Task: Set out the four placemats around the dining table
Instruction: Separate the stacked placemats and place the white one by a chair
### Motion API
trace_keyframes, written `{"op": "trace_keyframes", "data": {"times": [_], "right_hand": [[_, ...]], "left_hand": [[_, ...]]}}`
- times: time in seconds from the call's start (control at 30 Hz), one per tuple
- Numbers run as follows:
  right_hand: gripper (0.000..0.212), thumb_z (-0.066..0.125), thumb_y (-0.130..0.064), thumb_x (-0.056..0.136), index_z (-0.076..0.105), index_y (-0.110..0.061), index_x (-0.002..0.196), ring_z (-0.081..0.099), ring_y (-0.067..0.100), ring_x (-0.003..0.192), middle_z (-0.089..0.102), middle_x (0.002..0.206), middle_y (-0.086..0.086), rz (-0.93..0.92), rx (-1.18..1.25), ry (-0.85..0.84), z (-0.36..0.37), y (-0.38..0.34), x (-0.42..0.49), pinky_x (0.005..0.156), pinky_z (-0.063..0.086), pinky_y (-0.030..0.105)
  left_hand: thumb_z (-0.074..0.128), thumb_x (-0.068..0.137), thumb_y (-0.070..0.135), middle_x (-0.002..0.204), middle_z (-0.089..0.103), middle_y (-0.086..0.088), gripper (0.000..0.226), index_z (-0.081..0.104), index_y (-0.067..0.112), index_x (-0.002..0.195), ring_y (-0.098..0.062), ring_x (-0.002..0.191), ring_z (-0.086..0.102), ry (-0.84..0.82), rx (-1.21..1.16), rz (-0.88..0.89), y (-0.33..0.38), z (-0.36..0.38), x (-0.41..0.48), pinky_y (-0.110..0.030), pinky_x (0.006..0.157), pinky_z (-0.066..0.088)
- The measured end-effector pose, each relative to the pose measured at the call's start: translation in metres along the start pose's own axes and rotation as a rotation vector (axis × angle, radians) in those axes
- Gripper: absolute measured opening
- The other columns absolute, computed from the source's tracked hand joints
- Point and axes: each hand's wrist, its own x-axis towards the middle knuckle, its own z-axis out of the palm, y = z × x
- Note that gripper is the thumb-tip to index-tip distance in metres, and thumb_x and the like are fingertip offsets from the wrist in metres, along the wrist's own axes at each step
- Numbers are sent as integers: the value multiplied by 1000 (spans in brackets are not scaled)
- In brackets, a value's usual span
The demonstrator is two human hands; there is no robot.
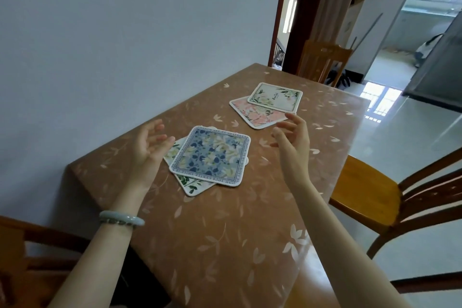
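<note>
While both your arms reach forward over the brown leaf-patterned table (225, 232), your left hand (150, 147) and right hand (292, 137) hover palms inward, fingers spread apart, holding nothing. Between them lies a blue floral placemat (210, 155), resting crookedly on top of a white placemat with green leaves (192, 186). Farther along the table, a cream placemat (275, 96) overlaps a pink floral placemat (257, 115), whose corner sits just beyond your right fingertips. A pale green bangle (122, 219) circles your left wrist. Wooden chairs stand at the table's right side (370, 190) and far end (322, 57).
</note>
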Motion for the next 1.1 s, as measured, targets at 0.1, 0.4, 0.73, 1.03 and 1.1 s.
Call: {"op": "trace_keyframes", "data": {"times": [0.1,0.4,0.73,1.03,1.1], "right_hand": [[37,61,-19,86,52,-29,120,63,25,99,63,105,0,36,-20,8,15,18,12,84,52,58],[34,64,-32,81,55,-34,114,63,18,92,63,102,-2,162,-147,85,77,93,53,81,55,50],[30,62,-21,88,60,-17,118,60,-5,79,63,92,-10,334,-340,219,123,199,78,71,49,13],[45,59,-26,90,52,-6,131,52,21,109,51,125,11,670,-652,152,123,280,72,99,43,40],[47,56,-24,92,49,-4,134,51,24,115,48,132,15,751,-653,91,125,292,69,100,41,37]], "left_hand": [[67,78,34,122,57,3,48,53,26,123,5,96,59,-30,10,-29,-24,2,25,-9,72,47],[68,82,34,120,58,12,45,54,29,125,10,95,60,-144,65,-166,-121,8,118,-4,69,46],[64,91,26,123,59,1,40,55,16,128,-3,108,58,-179,126,-365,-229,31,160,-18,83,46],[55,95,31,143,48,-8,52,44,9,141,-22,123,50,-374,453,-596,-304,50,172,-33,92,41],[56,95,33,145,47,-9,55,42,9,142,-26,126,49,-415,475,-665,-313,52,174,-41,100,43]]}}
